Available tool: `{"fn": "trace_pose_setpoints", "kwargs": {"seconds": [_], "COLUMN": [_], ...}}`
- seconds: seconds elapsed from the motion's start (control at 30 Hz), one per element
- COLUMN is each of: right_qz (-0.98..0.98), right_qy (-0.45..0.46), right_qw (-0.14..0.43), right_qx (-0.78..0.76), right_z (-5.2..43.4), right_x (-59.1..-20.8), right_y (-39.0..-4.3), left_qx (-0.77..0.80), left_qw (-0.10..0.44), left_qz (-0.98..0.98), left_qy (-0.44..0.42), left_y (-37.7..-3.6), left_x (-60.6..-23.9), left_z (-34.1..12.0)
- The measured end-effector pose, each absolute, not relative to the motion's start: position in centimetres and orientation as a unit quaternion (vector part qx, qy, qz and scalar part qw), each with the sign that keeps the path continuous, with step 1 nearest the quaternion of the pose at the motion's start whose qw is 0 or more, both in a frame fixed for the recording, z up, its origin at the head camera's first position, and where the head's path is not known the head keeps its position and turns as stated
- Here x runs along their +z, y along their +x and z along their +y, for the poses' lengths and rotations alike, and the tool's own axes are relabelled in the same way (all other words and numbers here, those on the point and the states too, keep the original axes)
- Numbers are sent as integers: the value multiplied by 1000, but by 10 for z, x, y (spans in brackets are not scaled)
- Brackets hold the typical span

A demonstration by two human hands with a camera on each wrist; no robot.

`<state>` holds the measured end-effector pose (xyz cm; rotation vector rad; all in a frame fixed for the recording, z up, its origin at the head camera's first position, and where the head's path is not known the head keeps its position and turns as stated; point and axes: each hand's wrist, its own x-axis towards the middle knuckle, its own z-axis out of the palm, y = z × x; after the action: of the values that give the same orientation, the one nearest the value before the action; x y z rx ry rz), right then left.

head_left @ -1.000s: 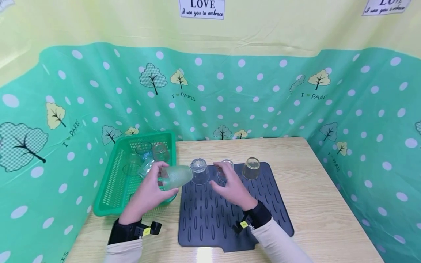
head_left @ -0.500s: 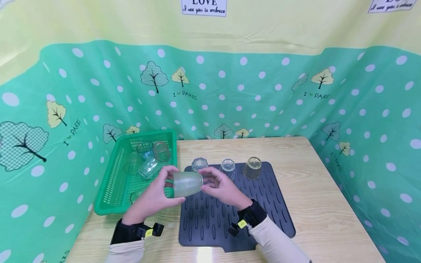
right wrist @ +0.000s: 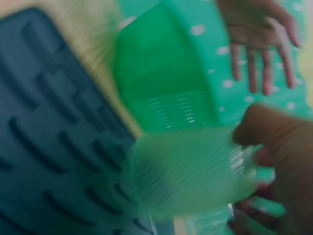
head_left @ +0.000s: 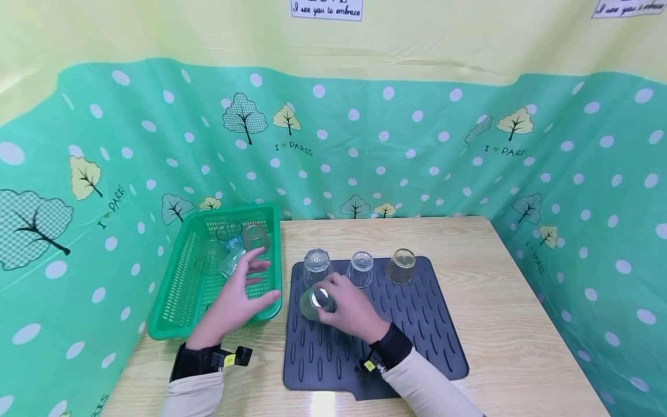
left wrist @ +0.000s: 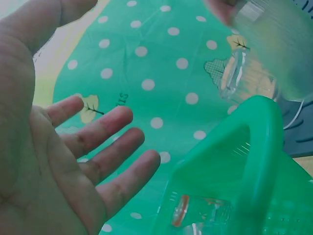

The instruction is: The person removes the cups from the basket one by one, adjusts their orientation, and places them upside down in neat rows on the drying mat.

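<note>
My right hand [head_left: 350, 307] grips a pale green frosted glass [head_left: 307, 307] near its base. The glass is held mostly upside down, close over the left part of the dark ribbed drying mat [head_left: 359, 370]. In the right wrist view the same frosted glass [right wrist: 188, 171] looks blurred, its wide end towards the mat. My left hand [head_left: 234, 298] hovers at the right side of the green basket with fingers spread and nothing in it. Along the mat's back edge stand a faceted clear glass [head_left: 316, 266], a plain clear glass [head_left: 361, 267] and an amber-tinted glass [head_left: 400, 266], all upside down.
The green plastic basket [head_left: 162, 307] stands left of the mat with several glasses in it, among them a glass with a reddish rim [head_left: 255, 236] and a clear glass lying tilted [head_left: 231, 260]. A polka-dot curtain [head_left: 365, 174] hangs behind the wooden table [head_left: 495, 324].
The frosted glass passed from my left hand to my right, turned from sideways to upside down and came lower over the mat. My left hand let go and drew back left.
</note>
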<state>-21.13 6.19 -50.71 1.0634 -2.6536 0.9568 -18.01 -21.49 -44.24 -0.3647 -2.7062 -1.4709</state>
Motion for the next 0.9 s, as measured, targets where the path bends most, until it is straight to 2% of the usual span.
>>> {"fn": "trace_pose_setpoints", "kwargs": {"seconds": [0.13, 0.6, 0.9], "right_qz": [-906, -919, -916], "right_qy": [337, 311, 316], "right_qw": [58, 15, 15], "right_qx": [249, 240, 247], "right_z": [51, 46, 46], "right_x": [-516, -509, -509], "right_y": [-215, -215, -216], "left_qx": [-471, -450, -443], "left_qw": [17, -16, -2], "left_qz": [-877, -889, -893], "left_qy": [-97, -82, -74], "left_y": [-184, -186, -185], "left_x": [-449, -459, -457], "left_z": [-216, -212, -223]}}
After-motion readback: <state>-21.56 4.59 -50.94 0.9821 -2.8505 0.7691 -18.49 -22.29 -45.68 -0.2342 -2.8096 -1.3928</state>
